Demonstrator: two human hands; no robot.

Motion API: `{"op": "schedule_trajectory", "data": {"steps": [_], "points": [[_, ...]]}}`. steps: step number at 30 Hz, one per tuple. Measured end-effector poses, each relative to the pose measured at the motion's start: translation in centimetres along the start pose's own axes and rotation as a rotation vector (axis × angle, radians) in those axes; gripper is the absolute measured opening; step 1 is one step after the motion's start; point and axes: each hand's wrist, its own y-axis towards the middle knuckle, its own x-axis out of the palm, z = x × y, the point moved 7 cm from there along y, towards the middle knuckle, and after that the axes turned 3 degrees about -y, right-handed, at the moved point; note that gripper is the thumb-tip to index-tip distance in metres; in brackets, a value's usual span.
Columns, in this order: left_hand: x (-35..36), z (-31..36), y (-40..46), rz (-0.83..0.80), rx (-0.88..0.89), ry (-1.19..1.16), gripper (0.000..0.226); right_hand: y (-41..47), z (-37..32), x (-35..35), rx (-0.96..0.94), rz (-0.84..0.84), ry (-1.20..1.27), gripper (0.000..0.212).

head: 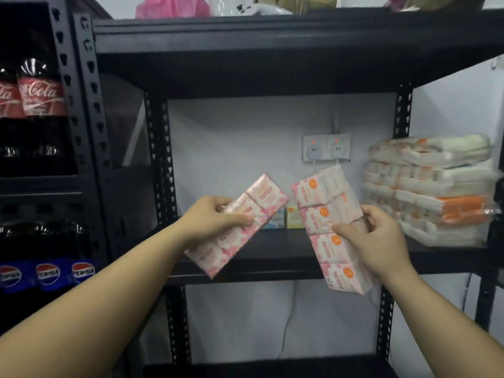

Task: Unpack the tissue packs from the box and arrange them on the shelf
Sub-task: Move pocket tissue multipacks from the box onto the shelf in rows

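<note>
Stack of tissue packs [433, 192] already on the shelf [286, 241], left hand [215, 219] and right hand [379, 241] each gripping another pink pack, box nowhere visible.

Tissue packs [331, 227] glossy plastic wrap; shelf [286, 266] matt black metal.

The pack in my left hand [215, 218] is a tissue pack [240, 223], pale pink with darker pink flower blotches and orange lettering. The taller tissue pack [331, 227] in my right hand [381, 241] is white and pink with round orange dots. Beyond my right hand sits a stack of packs [433, 192], white with orange bands. Between my hands, further back, are a blue box [274, 222] and a yellow box [294, 221]. The shelf [272, 246] is black. Left of my left hand stand dark bottles [41, 105] with red labels, and below them bottles [47, 271] with blue labels.
</note>
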Motion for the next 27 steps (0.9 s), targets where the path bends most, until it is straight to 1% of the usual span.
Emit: {"op": "schedule_trajectory", "data": {"steps": [2,5,9,12,13,15,18,20,22,23,25,27], "points": [[-0.1,-0.6,2.2,-0.026,-0.007,0.125,0.035,0.4,0.1,-0.3,0.005,0.001,-0.023,0.034],[0.2,-1.7,5.0,-0.065,-0.032,0.311,0.05,0.3,0.6,-0.5,0.021,0.006,-0.041,0.034],[1.2,-1.6,7.3,-0.14,-0.007,0.506,0.059,0.2,1.8,-0.3,0.051,0.005,-0.067,0.033],[1.7,-1.2,8.7,-0.132,0.076,0.644,0.088,0.2,2.4,-0.1,0.071,-0.004,-0.081,0.035],[1.7,-1.3,9.1,-0.119,0.092,0.663,0.094,0.2,2.5,0.0,0.073,-0.007,-0.08,0.036],[2.0,-2.1,9.7,-0.13,0.105,0.683,0.097,0.2,2.4,0.4,0.082,-0.018,-0.063,0.036],[2.9,-4.2,10.1,-0.213,0.095,0.756,0.101,-0.1,2.4,1.3,0.108,-0.044,-0.015,0.034],[3.1,-4.9,10.1,-0.232,0.115,0.797,0.105,-0.3,2.4,1.9,0.13,-0.057,0.01,0.032],[3.0,-4.3,10.1,-0.223,0.166,0.748,0.107,-0.4,2.3,2.3,0.143,-0.069,0.007,0.032],[3.0,-3.5,9.8,-0.214,0.201,0.651,0.106,-0.4,2.1,2.5,0.149,-0.081,-0.004,0.032],[3.0,-1.3,9.0,-0.206,0.286,0.359,0.097,-0.2,1.8,2.8,0.162,-0.125,-0.041,0.032],[3.4,1.2,8.0,-0.244,0.372,0.109,0.088,0.2,1.1,2.9,0.168,-0.189,-0.097,0.033]]}}
